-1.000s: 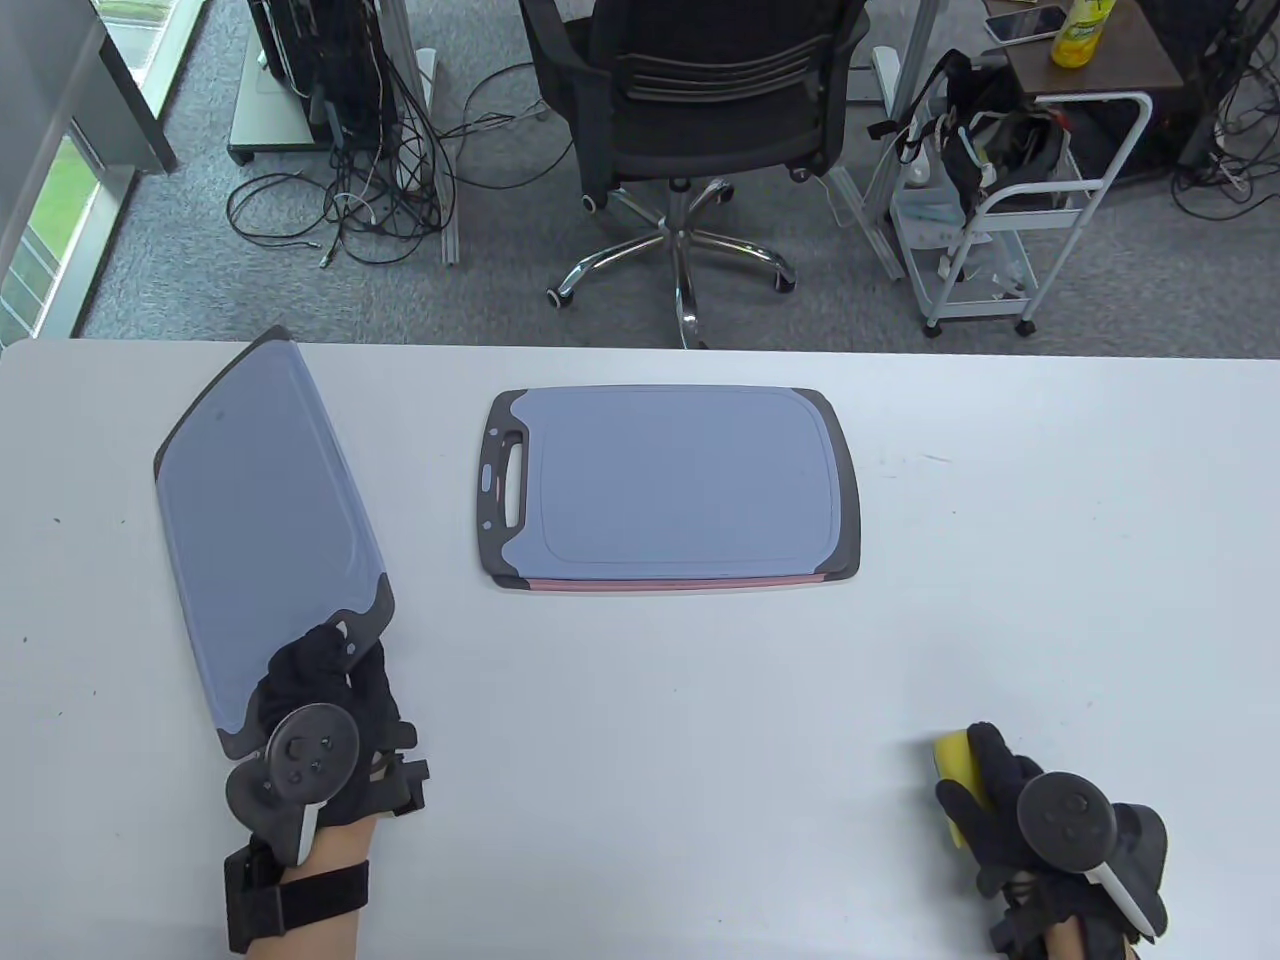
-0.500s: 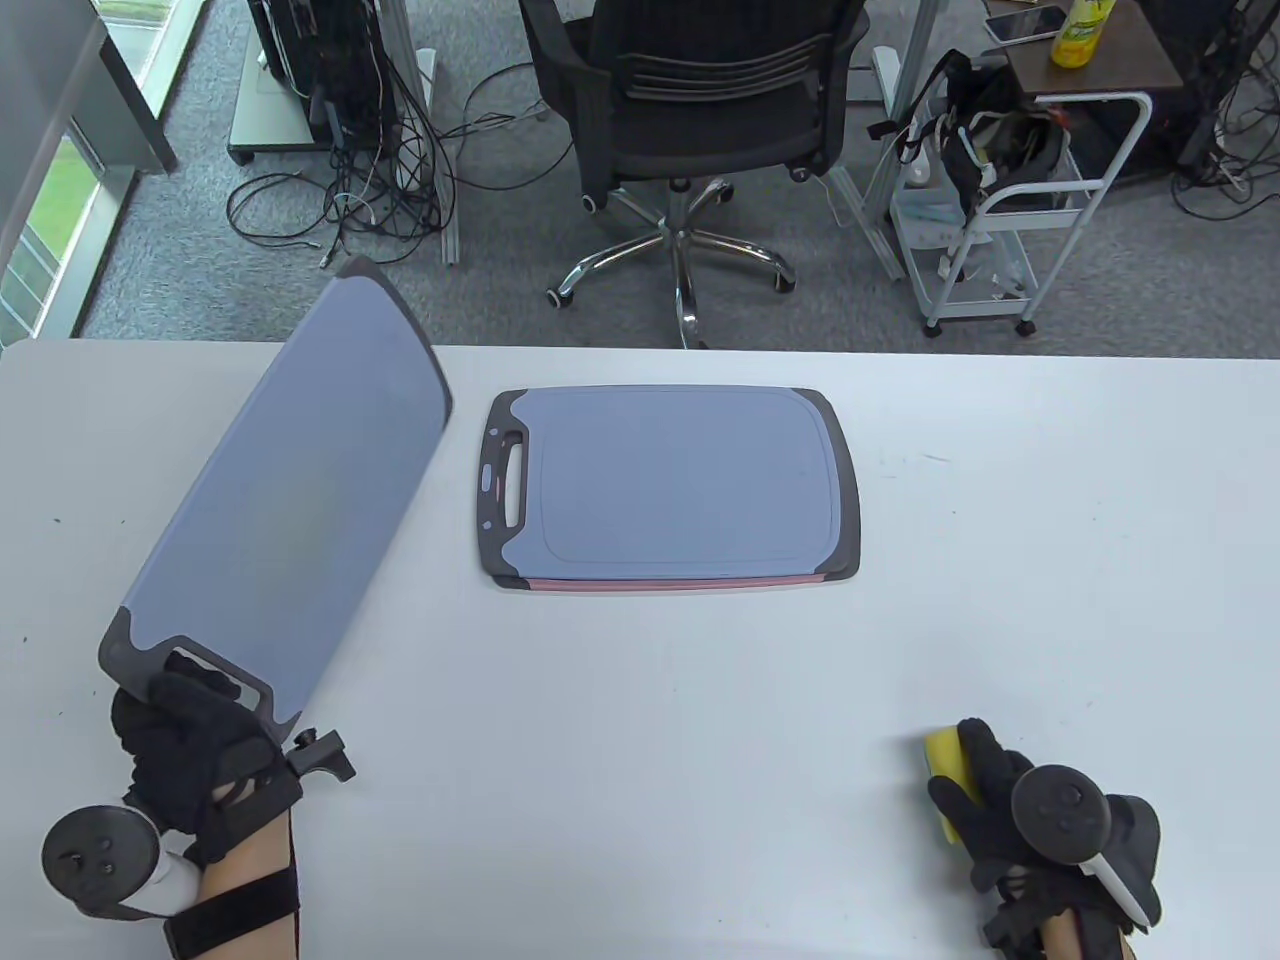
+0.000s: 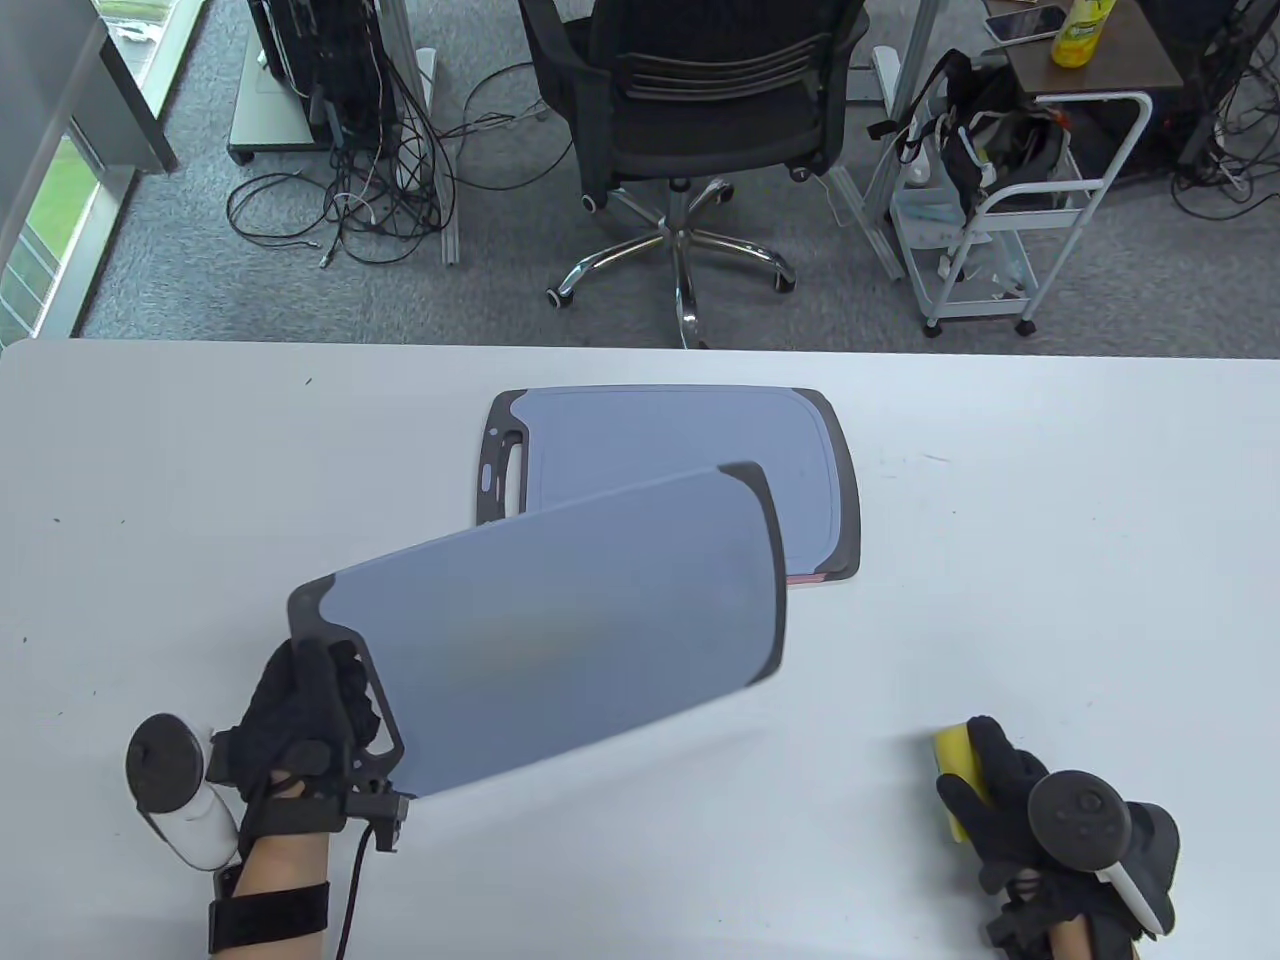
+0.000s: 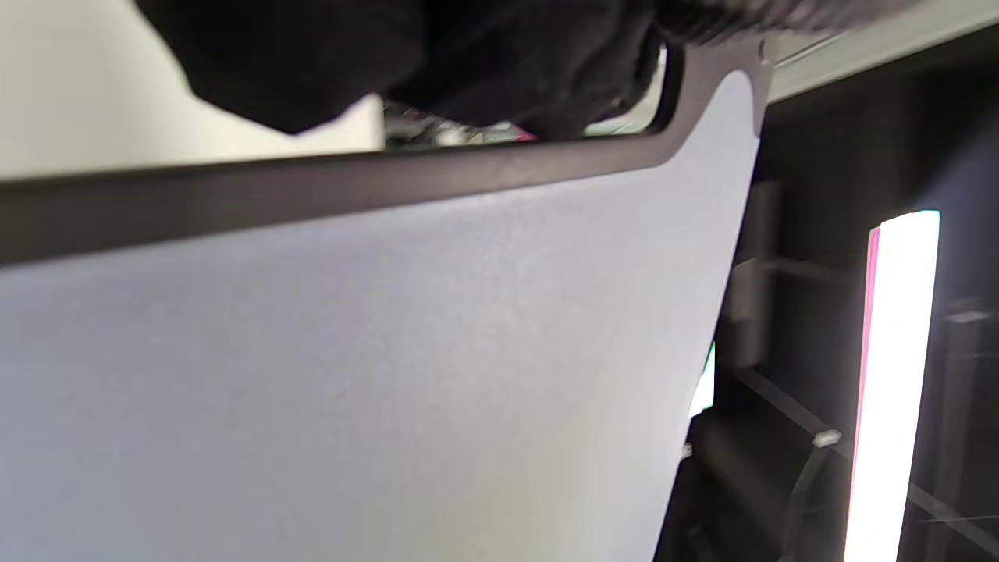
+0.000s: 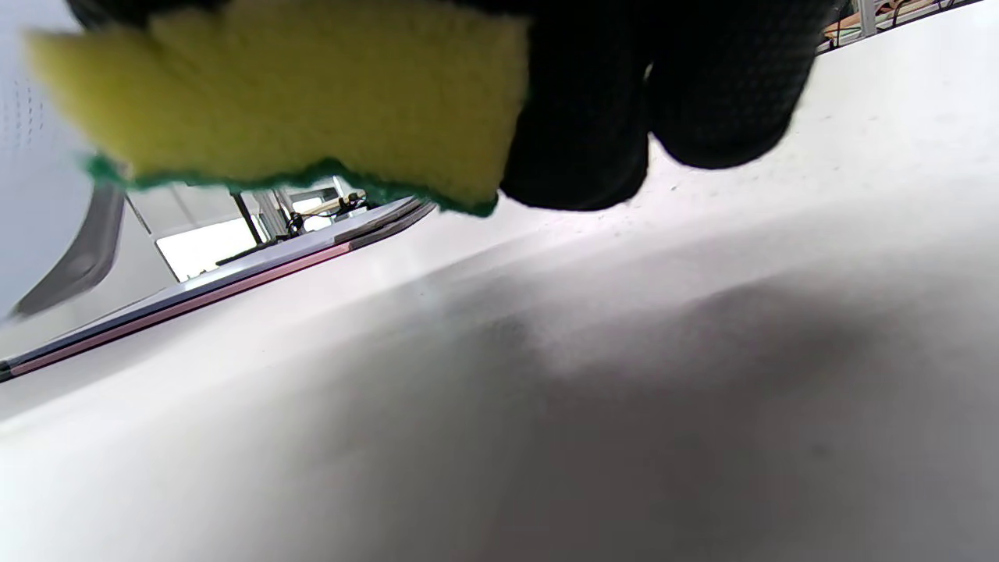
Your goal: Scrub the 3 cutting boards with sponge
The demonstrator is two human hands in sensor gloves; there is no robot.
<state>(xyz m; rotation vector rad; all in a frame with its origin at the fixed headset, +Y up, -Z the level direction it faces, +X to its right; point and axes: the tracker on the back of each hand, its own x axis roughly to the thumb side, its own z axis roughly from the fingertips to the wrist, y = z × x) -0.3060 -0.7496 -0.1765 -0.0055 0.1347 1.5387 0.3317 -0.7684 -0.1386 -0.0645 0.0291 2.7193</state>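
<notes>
My left hand [image 3: 300, 730] grips the dark handle of a blue-grey cutting board [image 3: 570, 640] and holds it lifted above the table's front middle. Its far end overlaps a stack of boards [image 3: 690, 440] lying flat at the table's centre, a blue one on top with a pink edge [image 3: 815, 578] showing beneath. In the left wrist view the held board [image 4: 375, 351] fills the frame under my gloved fingers [image 4: 437, 55]. My right hand [image 3: 1010, 810] rests at the front right and holds a yellow sponge [image 3: 955, 770]. The sponge [image 5: 296, 94] has a green scrub layer underneath.
The white table [image 3: 1050, 520] spans the view. Behind its far edge stand a black office chair [image 3: 690, 110], tangled cables [image 3: 350, 190] and a white trolley [image 3: 1010, 210] on grey carpet.
My left hand swung the held board from the table's left side round to the front middle, turning it over on the way. The right hand with the sponge barely moved.
</notes>
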